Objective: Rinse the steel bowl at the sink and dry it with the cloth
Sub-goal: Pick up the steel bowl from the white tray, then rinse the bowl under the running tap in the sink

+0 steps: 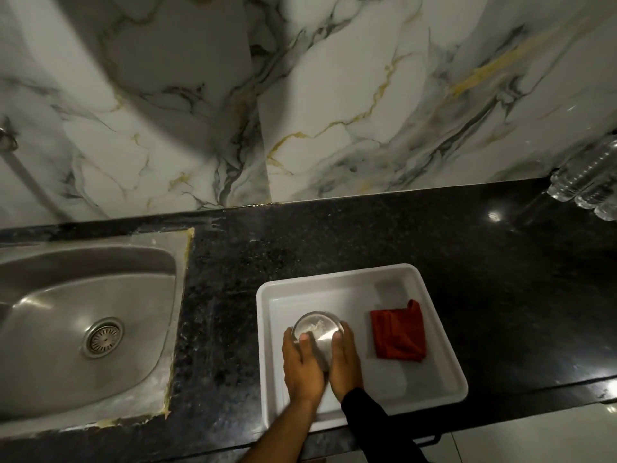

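Note:
A small steel bowl [317, 329] with a pale smear inside sits in the left part of a white plastic tray [430, 332] on the black counter. My left hand [302, 365] grips the bowl's left rim, thumb inside. On the bowl's right rim is my right hand [345, 362], its thumb resting over the edge. A folded red cloth [399, 334] lies in the tray's right part, a short gap from my right hand. The steel sink [66, 315] with its round drain is to the left of the tray.
The black granite counter [367, 235] runs along a marble-patterned wall. Clear plastic bottles [587, 177] stand at the far right against the wall. A tap pipe [10, 142] shows at the left edge above the sink. The counter's front edge is near me.

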